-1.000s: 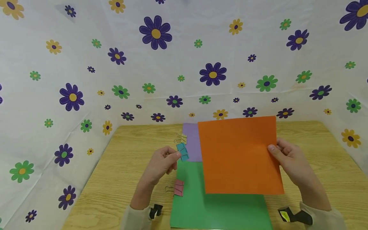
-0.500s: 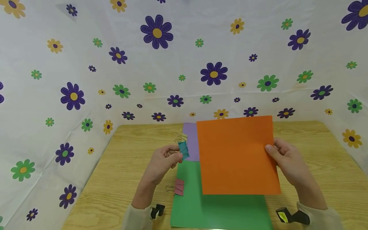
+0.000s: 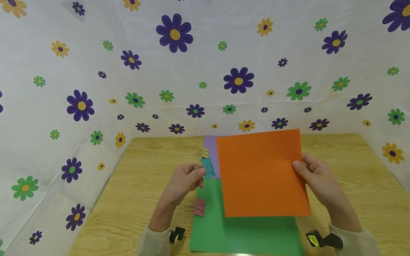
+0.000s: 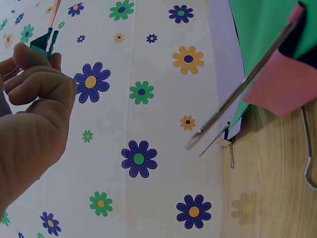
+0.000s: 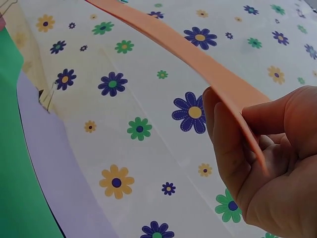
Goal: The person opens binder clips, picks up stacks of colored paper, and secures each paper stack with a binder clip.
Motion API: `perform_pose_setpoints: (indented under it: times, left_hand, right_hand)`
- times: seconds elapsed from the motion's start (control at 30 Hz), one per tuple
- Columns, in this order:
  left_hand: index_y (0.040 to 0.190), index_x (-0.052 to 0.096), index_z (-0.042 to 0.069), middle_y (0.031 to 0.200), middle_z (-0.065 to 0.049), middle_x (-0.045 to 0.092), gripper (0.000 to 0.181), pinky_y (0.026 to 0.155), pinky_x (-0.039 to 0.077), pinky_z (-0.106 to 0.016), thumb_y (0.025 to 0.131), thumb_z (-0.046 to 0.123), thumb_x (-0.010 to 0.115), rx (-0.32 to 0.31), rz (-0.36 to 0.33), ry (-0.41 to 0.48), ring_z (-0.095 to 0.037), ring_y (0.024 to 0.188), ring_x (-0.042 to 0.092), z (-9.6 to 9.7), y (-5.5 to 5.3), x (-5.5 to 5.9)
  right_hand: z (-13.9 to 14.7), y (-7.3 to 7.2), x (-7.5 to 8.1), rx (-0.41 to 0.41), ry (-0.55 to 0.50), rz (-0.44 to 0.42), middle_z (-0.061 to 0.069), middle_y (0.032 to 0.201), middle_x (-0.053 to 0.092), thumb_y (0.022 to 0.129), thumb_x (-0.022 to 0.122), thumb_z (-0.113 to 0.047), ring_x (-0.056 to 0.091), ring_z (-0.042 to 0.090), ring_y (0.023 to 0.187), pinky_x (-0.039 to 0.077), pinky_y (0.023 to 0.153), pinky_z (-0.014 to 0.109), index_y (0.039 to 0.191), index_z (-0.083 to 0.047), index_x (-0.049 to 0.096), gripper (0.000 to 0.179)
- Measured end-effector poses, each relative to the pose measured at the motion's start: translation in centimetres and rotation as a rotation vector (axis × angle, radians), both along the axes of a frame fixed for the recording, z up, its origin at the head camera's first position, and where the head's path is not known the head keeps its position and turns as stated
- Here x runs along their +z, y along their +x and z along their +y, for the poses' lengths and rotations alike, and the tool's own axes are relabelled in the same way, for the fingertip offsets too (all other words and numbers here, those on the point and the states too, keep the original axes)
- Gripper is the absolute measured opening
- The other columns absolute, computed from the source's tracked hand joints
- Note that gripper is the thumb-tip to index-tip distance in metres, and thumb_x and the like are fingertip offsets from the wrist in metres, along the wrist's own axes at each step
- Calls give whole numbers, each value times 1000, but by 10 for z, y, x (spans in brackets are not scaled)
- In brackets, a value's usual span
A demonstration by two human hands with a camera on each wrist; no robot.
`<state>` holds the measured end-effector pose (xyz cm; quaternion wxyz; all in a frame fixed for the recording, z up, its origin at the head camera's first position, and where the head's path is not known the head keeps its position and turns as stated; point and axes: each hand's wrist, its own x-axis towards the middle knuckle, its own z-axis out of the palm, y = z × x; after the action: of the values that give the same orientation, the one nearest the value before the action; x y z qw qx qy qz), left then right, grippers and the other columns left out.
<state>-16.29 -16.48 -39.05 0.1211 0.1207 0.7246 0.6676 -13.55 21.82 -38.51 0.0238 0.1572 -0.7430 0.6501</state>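
Observation:
My left hand [image 3: 187,179] pinches a blue binder clip [image 3: 208,168] by its wire handles. The clip is held just left of the orange sheet [image 3: 262,174]; in the left wrist view the clip [image 4: 42,43] points at the sheet's edge, and whether they touch I cannot tell. My right hand [image 3: 315,174] grips the right edge of the orange sheet, thumb in front and fingers behind, holding it tilted up off the table. In the right wrist view the sheet's edge [image 5: 218,91] runs between thumb and fingers.
Under the orange sheet lies green paper [image 3: 250,234] with a pink binder clip [image 3: 199,207] on its left edge. Behind it is purple paper [image 3: 210,144] with a yellow binder clip [image 3: 205,153]. The wooden table [image 3: 144,160] meets a flowered cloth [image 3: 205,64].
The left hand has moved slightly right with the blue binder clip. The right hand has brought the orange sheet left, so the gap between them has narrowed.

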Motion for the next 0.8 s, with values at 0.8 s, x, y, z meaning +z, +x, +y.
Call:
perform_pose_setpoints:
  times: [0.8]
  left_hand:
    - [105,60,-11,60,-1,45,29,50,28,-21,101,17,55,-139,61,-47,-7,49,30,10,5,0]
  right_hand:
    - [-5,2,3,18,21,25,0,88,70,106,45,-10,67,15,73,57,66,26,127,4,54,27]
